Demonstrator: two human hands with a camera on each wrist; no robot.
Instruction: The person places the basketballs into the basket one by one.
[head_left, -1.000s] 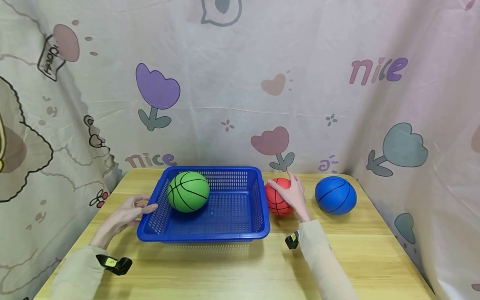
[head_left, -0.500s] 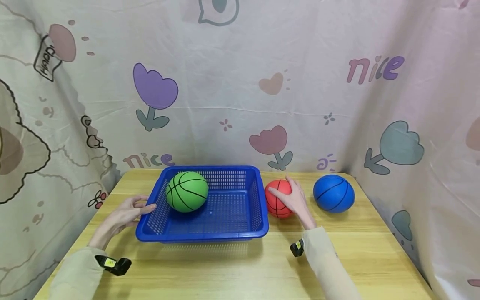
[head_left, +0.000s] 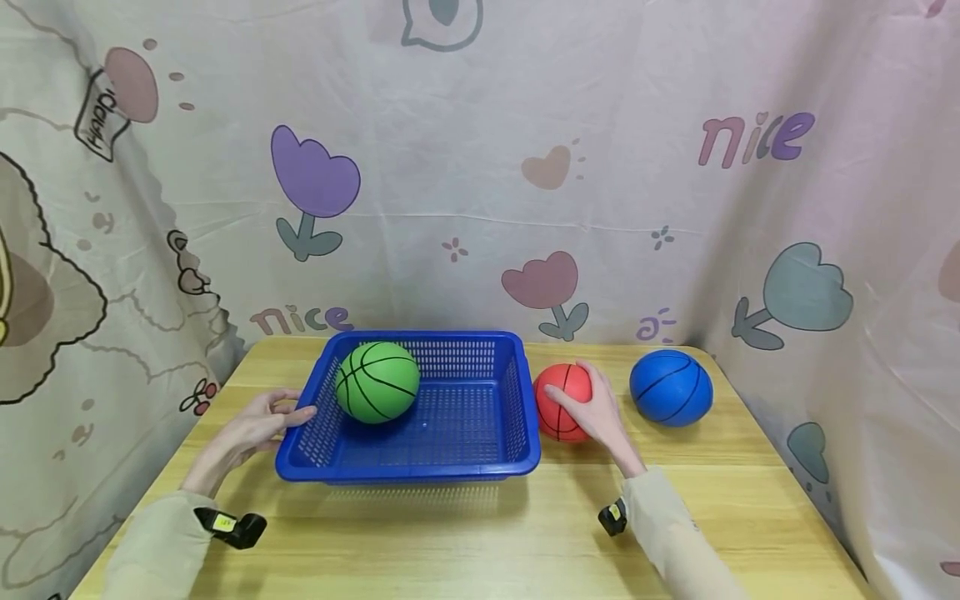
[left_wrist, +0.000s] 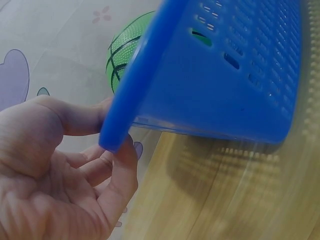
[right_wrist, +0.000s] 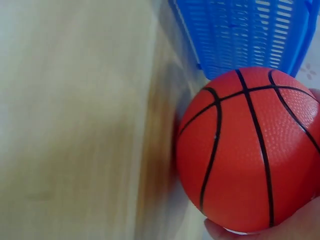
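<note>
The red ball [head_left: 553, 421] is just right of the basket, toward the far half of the surface [head_left: 420, 550]. It looks like light, hollow rubber or plastic: probably springy, hard to damage and ready to roll if let go. Its pebbled skin should give some grip, and the best hold is likely across its widest part, thumb opposite fingers. The right hand [head_left: 596, 408] has it so, clasping it from the right, thumb over the near face and fingers toward the far side.

Next to it, the blue basket [head_left: 457, 425] appears to be thin plastic, light and a little flexible, easiest to take by its rim. The left hand [head_left: 258, 425] pinches that rim at the left, thumb above and fingers below. The green ball [head_left: 377, 383] sits inside, at the left; the blue ball [head_left: 671, 388] lies well to the right, apart from the hands.

The right hand covers part of the red ball, and the right wrist view cuts off its fingers. Whether the ball touches the basket wall, or how fully it rests on the surface, I cannot tell. The left wrist view hides most of the green ball behind the basket.
</note>
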